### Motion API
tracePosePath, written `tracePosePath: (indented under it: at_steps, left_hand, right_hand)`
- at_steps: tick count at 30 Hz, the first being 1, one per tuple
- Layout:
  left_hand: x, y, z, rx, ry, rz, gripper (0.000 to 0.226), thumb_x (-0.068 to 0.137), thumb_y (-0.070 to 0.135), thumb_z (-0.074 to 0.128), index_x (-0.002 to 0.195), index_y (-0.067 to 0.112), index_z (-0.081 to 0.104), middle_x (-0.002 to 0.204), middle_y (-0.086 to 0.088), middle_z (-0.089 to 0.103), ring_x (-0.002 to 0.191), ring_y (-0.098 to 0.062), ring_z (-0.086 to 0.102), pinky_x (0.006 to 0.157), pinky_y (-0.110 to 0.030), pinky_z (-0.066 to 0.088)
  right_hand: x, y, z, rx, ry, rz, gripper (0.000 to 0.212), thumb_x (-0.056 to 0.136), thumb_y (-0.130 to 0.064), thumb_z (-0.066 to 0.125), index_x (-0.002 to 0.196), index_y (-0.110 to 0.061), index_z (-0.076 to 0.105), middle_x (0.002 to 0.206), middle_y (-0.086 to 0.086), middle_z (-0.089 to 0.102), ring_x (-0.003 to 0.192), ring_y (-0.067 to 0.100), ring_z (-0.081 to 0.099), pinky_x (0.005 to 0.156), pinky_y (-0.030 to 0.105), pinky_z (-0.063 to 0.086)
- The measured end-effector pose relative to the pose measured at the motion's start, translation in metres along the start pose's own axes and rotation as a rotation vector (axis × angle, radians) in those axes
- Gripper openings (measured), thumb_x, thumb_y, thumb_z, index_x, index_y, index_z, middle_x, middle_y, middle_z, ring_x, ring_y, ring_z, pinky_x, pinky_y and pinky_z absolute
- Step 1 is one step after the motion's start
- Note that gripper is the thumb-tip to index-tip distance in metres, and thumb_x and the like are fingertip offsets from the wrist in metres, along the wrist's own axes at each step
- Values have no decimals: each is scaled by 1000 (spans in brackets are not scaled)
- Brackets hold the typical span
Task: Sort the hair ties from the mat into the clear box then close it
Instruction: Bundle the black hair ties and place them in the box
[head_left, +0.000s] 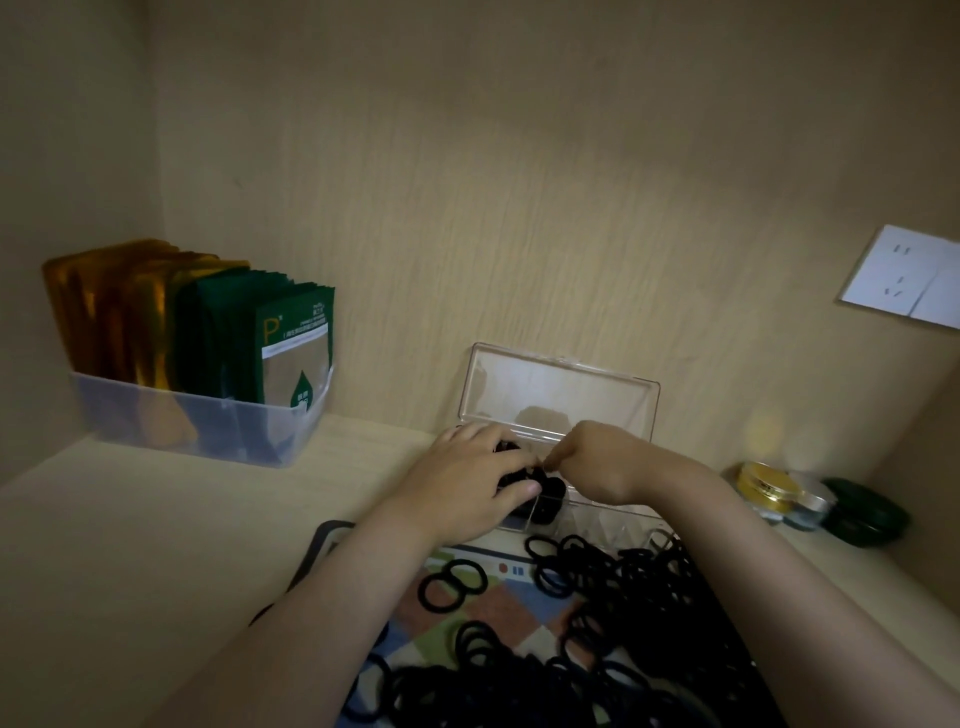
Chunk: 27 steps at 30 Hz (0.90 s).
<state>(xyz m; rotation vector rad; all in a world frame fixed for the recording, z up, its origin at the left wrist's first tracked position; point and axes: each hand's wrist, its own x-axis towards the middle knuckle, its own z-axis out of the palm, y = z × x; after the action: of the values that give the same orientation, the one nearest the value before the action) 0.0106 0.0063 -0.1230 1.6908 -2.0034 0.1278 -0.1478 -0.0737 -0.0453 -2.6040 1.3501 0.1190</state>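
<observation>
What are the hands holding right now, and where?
Both the left hand and right hand press black elastic hair ties into the clear plastic box; exact finger hold is hidden.

We see black hair ties (597, 613) heaped on patterned mat (498, 603); clear box (602, 512) behind mat, lid (558, 395) upright, some ties inside left compartment.

A single wide-angle view from the person's head looks forward and steeply down onto the pale wood-grain worktop (156, 519), close enough that both bare forearms fill the lower frame. It faces the worktop's far edge, where the beige wood-grain back wall (519, 208) rises, with the far left corner in view. No second view shares the scene.
</observation>
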Motion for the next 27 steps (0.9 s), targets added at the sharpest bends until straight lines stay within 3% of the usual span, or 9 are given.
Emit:
tracePosePath:
  at_steps: [3,7,11,15,18,20,22,24,27]
  left_hand:
    - [0,1,0,45,-12,3,46,101,54,35,142,40,47,153,7,36,142,-15,26,120,-36,17]
    - [-1,8,-1,7,51,51,41,99,47,45,139,40,47,145,12,41,136,-11,33,114,-29,18]
    - [-2,14,-4,-29,61,93,35,98,43,50,133,43,53,143,14,42,136,-7,30,113,-28,18]
    - [-5,17,-6,13,-31,51,41,99,50,46,138,41,53,156,15,30,143,-7,18,118,-30,12]
    - [-7,24,-12,47,-62,42,49,99,51,44,146,39,43,158,14,25,146,-9,14,119,-31,10]
    - [-9,30,-21,20,-17,18,49,99,47,47,146,36,43,152,12,33,143,-9,19,118,-30,17]
    - [-13,37,-32,22,51,24,37,96,42,52,133,34,53,133,13,46,131,-8,32,109,-26,27]
    - [-19,47,-43,74,33,46,20,94,37,55,113,33,60,114,14,53,115,-8,44,95,-25,37]
    - [-31,57,-54,86,-151,-6,9,91,32,57,93,30,65,95,14,59,90,-7,56,76,-28,48]
  right_hand:
    - [-9,1,4,-41,72,-30,39,79,-39,40,74,-20,73,93,5,68,95,28,62,83,39,51]
    - [-19,3,19,-260,82,-87,42,96,-37,35,112,-28,73,141,5,48,129,29,37,106,46,32]
    - [-23,14,20,-131,83,-110,39,97,-31,39,122,-37,68,156,2,36,142,27,26,115,46,23]
    - [-32,24,22,89,231,-158,38,93,-18,49,125,-27,69,146,5,49,136,21,43,113,36,34]
    - [-45,28,20,226,397,-191,30,90,-16,53,106,-30,74,116,-10,64,103,7,60,93,28,47]
    - [-55,28,18,270,382,-218,24,89,-18,58,90,-35,74,85,-25,66,74,-4,59,73,20,46]
    - [-63,26,19,227,301,-259,18,86,-22,63,87,-36,75,67,-33,63,61,-8,57,66,18,43]
    - [-71,24,24,167,213,-290,17,83,-28,67,94,-36,76,78,-28,68,69,-6,61,72,20,49]
    - [-78,22,35,-25,173,-303,29,77,-43,68,104,-36,73,103,-16,69,93,7,64,83,30,54]
